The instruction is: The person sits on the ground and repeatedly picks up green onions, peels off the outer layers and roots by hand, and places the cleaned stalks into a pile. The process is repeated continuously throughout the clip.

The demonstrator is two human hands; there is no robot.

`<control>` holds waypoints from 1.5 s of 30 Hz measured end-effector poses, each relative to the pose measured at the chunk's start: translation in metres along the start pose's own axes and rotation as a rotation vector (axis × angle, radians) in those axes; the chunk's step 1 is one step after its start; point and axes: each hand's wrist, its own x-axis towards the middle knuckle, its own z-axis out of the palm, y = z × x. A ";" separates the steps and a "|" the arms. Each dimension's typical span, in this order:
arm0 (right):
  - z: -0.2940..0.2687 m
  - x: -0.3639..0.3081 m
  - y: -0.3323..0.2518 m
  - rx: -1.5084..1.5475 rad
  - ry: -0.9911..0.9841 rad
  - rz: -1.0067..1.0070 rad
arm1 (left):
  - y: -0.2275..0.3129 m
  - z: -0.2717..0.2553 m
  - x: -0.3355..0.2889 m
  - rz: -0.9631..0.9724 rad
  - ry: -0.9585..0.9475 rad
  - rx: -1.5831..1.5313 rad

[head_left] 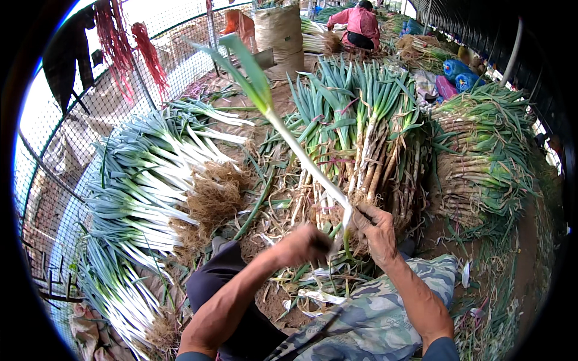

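Note:
My right hand (pixel 378 233) is closed round the root end of a long green onion (pixel 307 161), which slants up and away to the left. Its white stalk is bare and its green leaves point toward the far fence. A loose strip of outer skin (pixel 346 239) hangs near the roots. Just left of that end is my left hand (pixel 300 246), smeared by motion, so its fingers cannot be made out. Unpeeled green onion bundles (pixel 361 120), brownish and tied, stand right in front. Peeled green onions (pixel 141 192) with white stalks lie in rows at the left.
Another heap of unpeeled green onions (pixel 484 159) lies at the right. Leaf scraps (pixel 313 283) litter the ground, and a camouflage cloth (pixel 373 307) covers my lap. Mesh fencing (pixel 54 156) runs along the left. Farther off are a large sack (pixel 278 39) and a person in pink (pixel 360 25).

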 end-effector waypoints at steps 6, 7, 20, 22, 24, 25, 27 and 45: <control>0.001 -0.004 -0.008 -0.058 -0.004 -0.059 | -0.029 0.018 0.017 0.059 -0.002 0.490; -0.001 -0.005 -0.008 -0.084 -0.011 -0.077 | -0.026 0.005 0.020 0.003 0.189 0.380; 0.009 -0.009 -0.004 -0.043 -0.144 -0.072 | 0.005 -0.025 -0.001 0.363 0.688 -0.591; 0.009 -0.010 -0.004 -0.004 -0.161 -0.052 | 0.005 -0.020 0.000 0.351 0.671 -0.589; 0.009 -0.008 -0.007 -0.003 -0.160 -0.053 | 0.009 -0.015 0.002 0.361 0.649 -0.548; 0.010 -0.008 -0.007 -0.002 -0.159 -0.053 | 0.007 -0.013 0.002 0.334 0.613 -0.487; 0.012 -0.009 -0.010 -0.004 -0.153 -0.061 | 0.007 -0.007 0.005 0.391 0.566 -0.502; 0.023 -0.005 0.018 -0.505 -0.018 -0.477 | -0.001 -0.022 0.010 0.424 0.719 -0.722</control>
